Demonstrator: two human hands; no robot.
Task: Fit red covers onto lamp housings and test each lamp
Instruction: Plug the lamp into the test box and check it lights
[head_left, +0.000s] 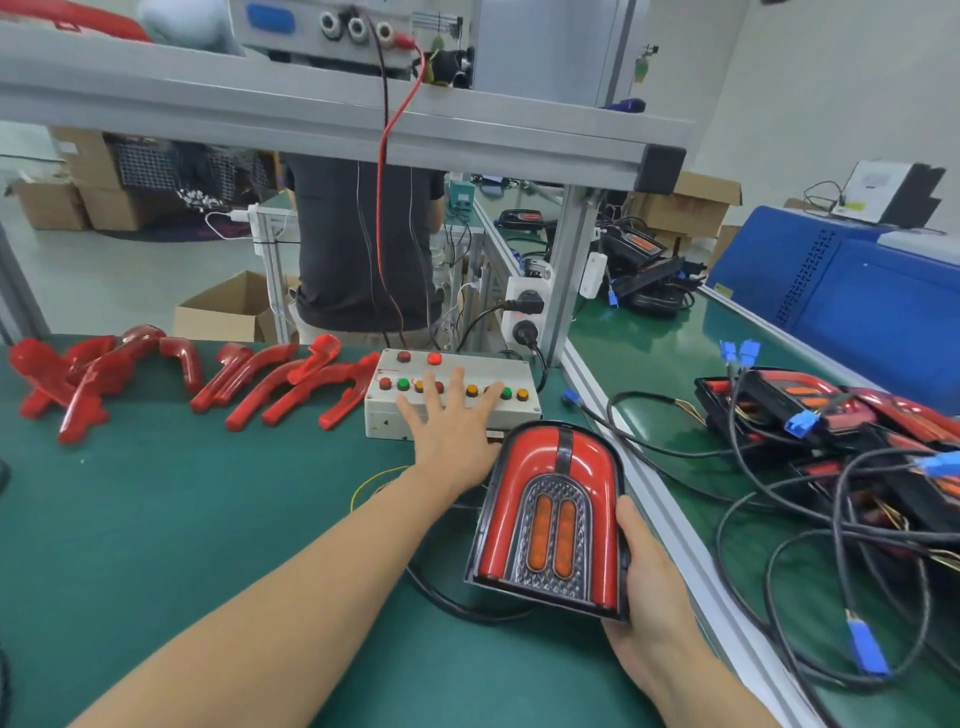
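Observation:
An arch-shaped lamp (550, 519) with a red cover fitted and two orange lenses in its middle is tilted up off the green mat. My right hand (649, 587) grips its right edge, thumb on the front rim. My left hand (452, 421) lies with straight, spread fingers over the coloured buttons of the white test box (395, 415). Several loose red covers (280, 384) are spread along the far edge of the mat, left of the box.
A pile of finished lamps (810, 410) with black cables and blue connectors fills the bench to the right, past an aluminium rail (665, 514). A person in a dark shirt (358, 244) stands behind the bench. A grey frame shelf (311, 109) runs overhead. A blue machine (852, 291) stands at the far right.

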